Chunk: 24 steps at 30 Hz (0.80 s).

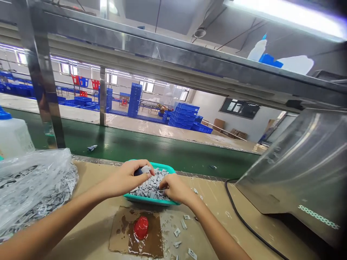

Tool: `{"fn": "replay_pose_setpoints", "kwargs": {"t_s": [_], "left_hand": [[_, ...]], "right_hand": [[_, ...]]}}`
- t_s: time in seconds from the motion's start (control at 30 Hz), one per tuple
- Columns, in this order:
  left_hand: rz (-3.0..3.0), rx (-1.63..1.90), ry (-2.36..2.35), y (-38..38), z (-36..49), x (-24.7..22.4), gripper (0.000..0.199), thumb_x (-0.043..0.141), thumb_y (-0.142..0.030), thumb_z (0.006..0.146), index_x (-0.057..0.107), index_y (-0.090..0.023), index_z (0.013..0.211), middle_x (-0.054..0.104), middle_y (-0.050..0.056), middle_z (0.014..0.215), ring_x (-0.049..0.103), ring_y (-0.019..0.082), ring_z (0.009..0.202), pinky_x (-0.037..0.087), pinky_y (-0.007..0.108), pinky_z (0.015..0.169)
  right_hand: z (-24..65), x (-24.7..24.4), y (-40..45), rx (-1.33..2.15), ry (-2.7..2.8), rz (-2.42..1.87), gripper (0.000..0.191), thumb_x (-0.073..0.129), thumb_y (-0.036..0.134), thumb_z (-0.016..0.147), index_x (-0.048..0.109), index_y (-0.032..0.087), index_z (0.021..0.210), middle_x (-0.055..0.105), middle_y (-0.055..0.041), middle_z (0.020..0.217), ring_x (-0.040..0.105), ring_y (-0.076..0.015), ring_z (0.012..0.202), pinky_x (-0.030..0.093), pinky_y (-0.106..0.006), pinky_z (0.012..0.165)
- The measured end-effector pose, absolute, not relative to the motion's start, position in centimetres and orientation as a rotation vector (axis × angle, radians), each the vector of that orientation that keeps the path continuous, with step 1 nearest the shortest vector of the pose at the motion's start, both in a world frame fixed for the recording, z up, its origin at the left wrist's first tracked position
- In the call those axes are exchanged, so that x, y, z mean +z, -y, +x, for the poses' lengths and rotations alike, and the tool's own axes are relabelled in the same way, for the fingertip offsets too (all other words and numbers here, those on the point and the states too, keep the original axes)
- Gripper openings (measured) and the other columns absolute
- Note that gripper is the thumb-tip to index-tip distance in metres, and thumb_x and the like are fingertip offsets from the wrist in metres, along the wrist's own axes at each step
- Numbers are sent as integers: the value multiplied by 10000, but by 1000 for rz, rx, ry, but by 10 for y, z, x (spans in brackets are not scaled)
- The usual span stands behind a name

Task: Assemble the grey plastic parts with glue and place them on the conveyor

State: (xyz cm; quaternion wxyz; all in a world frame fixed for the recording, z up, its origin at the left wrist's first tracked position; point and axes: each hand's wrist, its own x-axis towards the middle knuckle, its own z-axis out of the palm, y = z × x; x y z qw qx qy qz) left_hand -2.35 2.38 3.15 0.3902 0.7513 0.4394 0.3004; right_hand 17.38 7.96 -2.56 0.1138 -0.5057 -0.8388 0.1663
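Navy-and-grey plastic piece (142, 170) pinched between thumb and fingers of left hand (123, 177), above teal basket (151, 201) seemingly set close for two-handed reach, with right hand (175, 187) half-curled into grey parts (149, 188), any grip hidden.

Two bare arms reach forward and inward, bringing the hands near each other but not touching. The left arm (78, 204) slants up from the lower left corner, more of it in view than the right, the left wrist (107, 191) nearly straight. The left hand (128, 176) shows its back, fingers (142, 163) arched forward and thumb (141, 179) stretched beneath them in a grip. The right arm (211, 224) rises leftward from the bottom edge; the right hand (175, 188) points down and left, fingers bent. From here I can't tell whether its fingertips meet.
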Motion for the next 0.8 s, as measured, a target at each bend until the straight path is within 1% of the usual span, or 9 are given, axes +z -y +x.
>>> {"fn": "replay_pose_setpoints", "kwargs": {"t_s": [0.07,0.17,0.23,0.3,0.37,0.47,0.57,0.67,0.8], "left_hand": [[1951,802,-1107,-22,-18,28,193,413,-282,785,559,-184,863,377,-54,573,318,75,496,253,189,459],[2024,736,-1050,-17,-16,19,181,435,-258,775,576,-186,863,442,-49,614,345,78,521,268,194,490],[2077,761,-1060,-15,-17,15,183,439,-256,780,575,-192,885,480,-46,637,369,82,541,282,201,520],[2095,835,-1112,-16,-19,12,196,428,-275,798,566,-196,913,506,-42,653,393,87,557,298,208,543],[2060,864,-1110,-18,-19,10,205,416,-300,812,561,-196,913,541,-31,703,437,93,596,329,211,572],[1883,843,-1004,-20,-16,5,204,444,-337,800,556,-179,865,562,-8,772,497,105,654,382,216,600],[1668,868,-938,-18,-10,1,177,523,-328,753,533,-157,795,523,-20,691,489,91,593,392,208,564],[1583,930,-916,-16,-6,-2,199,605,-311,698,487,-151,697,468,-47,618,441,67,559,355,182,527],[1515,850,-810,-13,-6,-1,216,589,-316,720,463,-148,671,443,-52,605,421,61,569,341,176,528]], "right_hand": [[177,-29,-79,448,2371,-1497,244,554,-5,599,706,172,672,699,-35,712,625,-173,693,473,-260,685],[181,-31,-74,380,2217,-1517,173,563,58,651,698,133,729,692,-79,746,614,-206,707,469,-328,713],[179,-27,-68,387,2137,-1488,141,572,112,681,687,126,761,685,-84,757,610,-201,698,481,-327,689],[175,-19,-57,427,2084,-1418,128,567,153,708,680,152,768,676,-68,808,611,-183,751,491,-296,693],[169,-9,-42,451,2057,-1281,136,549,144,720,678,189,725,661,-45,855,602,-169,818,488,-274,712],[159,1,-19,432,2074,-1059,198,516,92,726,668,214,698,650,-19,809,595,-154,780,481,-280,699],[151,5,-4,417,2041,-1012,208,510,59,720,638,213,777,650,0,767,596,-136,714,486,-274,673],[147,6,4,465,1922,-985,214,532,45,700,591,206,828,639,13,784,606,-115,692,505,-244,664],[148,13,9,450,1967,-976,198,561,18,668,603,204,720,639,29,730,604,-110,687,499,-220,641]]}}
